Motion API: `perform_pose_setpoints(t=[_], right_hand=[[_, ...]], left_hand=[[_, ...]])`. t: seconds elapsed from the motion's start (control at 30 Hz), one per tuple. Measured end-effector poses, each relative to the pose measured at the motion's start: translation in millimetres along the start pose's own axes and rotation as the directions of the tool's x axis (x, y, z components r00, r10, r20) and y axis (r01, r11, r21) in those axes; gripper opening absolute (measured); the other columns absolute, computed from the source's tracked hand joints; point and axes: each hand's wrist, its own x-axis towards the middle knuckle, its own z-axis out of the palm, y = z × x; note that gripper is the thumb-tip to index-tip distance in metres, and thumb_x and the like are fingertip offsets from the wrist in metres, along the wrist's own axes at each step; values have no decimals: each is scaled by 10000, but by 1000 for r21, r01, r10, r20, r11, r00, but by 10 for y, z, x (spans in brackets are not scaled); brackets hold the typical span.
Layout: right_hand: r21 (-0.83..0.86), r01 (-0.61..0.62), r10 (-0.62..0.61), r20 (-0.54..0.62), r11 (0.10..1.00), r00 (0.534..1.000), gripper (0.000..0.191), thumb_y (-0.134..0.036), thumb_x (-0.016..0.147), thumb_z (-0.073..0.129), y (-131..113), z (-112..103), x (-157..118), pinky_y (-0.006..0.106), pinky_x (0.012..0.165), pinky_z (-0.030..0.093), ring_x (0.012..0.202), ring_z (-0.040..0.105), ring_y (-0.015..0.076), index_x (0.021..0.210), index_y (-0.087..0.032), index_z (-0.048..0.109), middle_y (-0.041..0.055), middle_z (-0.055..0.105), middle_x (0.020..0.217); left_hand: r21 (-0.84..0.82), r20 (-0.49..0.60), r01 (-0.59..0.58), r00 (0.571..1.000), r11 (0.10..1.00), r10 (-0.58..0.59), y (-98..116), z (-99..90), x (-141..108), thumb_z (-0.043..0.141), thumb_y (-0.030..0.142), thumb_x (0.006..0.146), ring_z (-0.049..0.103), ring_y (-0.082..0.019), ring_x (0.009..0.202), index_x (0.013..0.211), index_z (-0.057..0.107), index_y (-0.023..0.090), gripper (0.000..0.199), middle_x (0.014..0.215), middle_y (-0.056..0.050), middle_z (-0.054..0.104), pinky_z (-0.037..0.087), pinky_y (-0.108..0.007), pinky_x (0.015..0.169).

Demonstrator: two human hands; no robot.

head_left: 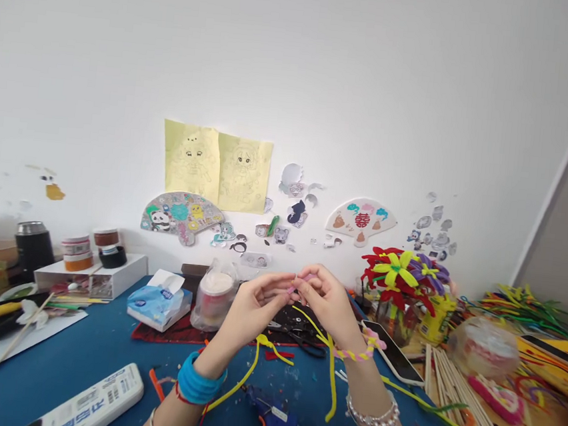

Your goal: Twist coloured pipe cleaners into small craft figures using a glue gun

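Note:
My left hand (255,307) and my right hand (328,304) are raised above the blue craft mat (74,353), fingertips meeting. Pinched between them is a small piece of pink pipe cleaner (300,284), partly hidden by my fingers. A yellow pipe cleaner (254,364) hangs below my left hand, and another (332,378) droops below my right. A twisted pink-and-yellow pipe cleaner (356,350) lies across my right wrist. Beneath my hands are black-handled scissors (302,340) and a blue hot glue gun (269,419).
On the mat are a white remote control (95,399), a tissue pack (159,301) and a bagged jar (214,297). To the right are a phone (392,352), pipe-cleaner flowers in a glass vase (400,291) and loose wooden sticks (457,397). Papers and stickers cover the wall behind.

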Motion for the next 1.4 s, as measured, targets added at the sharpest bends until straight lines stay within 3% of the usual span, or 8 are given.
perform_pose_setpoints(t=[0.13,0.3,0.5,0.73,0.93,1.1,1.23,1.4], right_hand=[[-19,21,-20,36,1000,999,240,-440,859,508,-27,3,-8,250,679,468,716,592,131,901,-204,498,-9,584,745],[-104,42,-39,24,994,999,235,-426,905,420,-62,32,-41,257,724,455,765,579,133,978,-212,488,1,574,799],[-118,27,-22,38,993,999,246,-388,908,432,-81,70,-68,218,580,392,631,525,111,1092,-225,446,-30,538,699],[-148,53,-28,167,988,986,331,-331,916,429,-153,67,-108,248,600,382,614,508,124,1228,-236,377,-27,546,667],[-123,49,-16,256,991,967,333,-334,930,407,-149,27,-120,276,735,425,788,573,141,1246,-242,360,-2,586,792],[-83,-25,48,279,996,959,249,-388,903,456,-115,0,-90,271,700,439,756,576,134,1065,-199,473,16,603,824],[7,-74,71,222,997,973,211,-379,856,541,-96,22,-60,259,684,435,739,577,127,894,-174,514,13,597,795],[82,-90,75,173,993,982,223,-377,829,581,-110,41,-51,208,598,388,650,507,81,832,-161,530,-17,538,724]], left_hand=[[35,49,-8,999,999,6,7,-40,-8,656,237,779,650,-224,958,1069,602,130,313,1037,-111,682,521,-341,891],[48,7,1,1000,999,-1,-50,-53,3,679,240,760,683,-208,838,997,616,118,274,885,-94,716,554,-319,817],[54,-44,-25,999,998,27,-63,-59,9,697,258,745,687,-178,779,976,633,121,277,827,-67,720,561,-295,793],[5,42,25,999,1000,-25,-64,-139,15,704,244,740,681,-154,703,871,656,118,188,759,-42,712,561,-260,723],[-12,42,25,999,1000,-25,8,-132,2,704,212,732,675,-144,658,773,651,112,120,693,-33,703,549,-232,665],[-74,36,47,998,996,-44,-5,-150,5,699,174,725,674,-148,631,744,621,109,104,657,-46,706,537,-223,636],[-84,65,65,996,994,-59,-29,-194,12,691,181,741,674,-143,635,766,605,108,115,675,-47,705,539,-221,635],[55,99,-42,994,998,37,20,-195,-17,643,208,795,683,-163,740,868,599,128,117,776,-50,698,552,-267,725]])
